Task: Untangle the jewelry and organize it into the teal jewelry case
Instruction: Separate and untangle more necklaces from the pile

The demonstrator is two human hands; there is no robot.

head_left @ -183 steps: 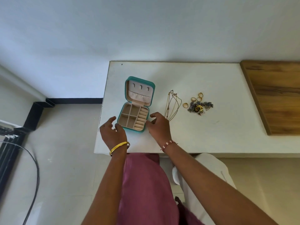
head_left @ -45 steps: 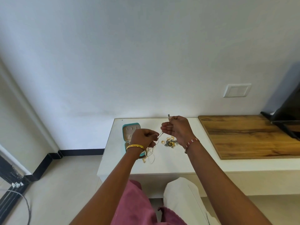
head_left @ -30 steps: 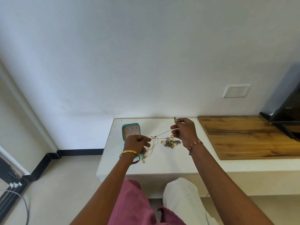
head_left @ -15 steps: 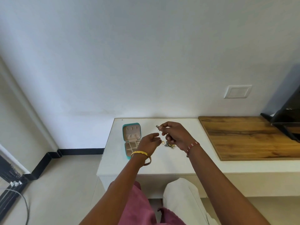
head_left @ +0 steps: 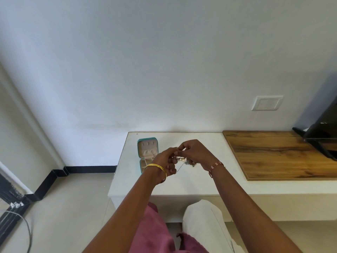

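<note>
Both my hands, left hand and right hand, pinch the tangled chain above the counter; tease loops apart gently, don't yank.

Matt white table, grainy wood board

Beyond the hands rose a plain white wall, evenly lit, with a white switch plate up to their right. Under them stood a white table, and to their right a wooden board lay on it beneath a dark object. Left of the hands, a black skirting edged the pale tiled floor.
</note>
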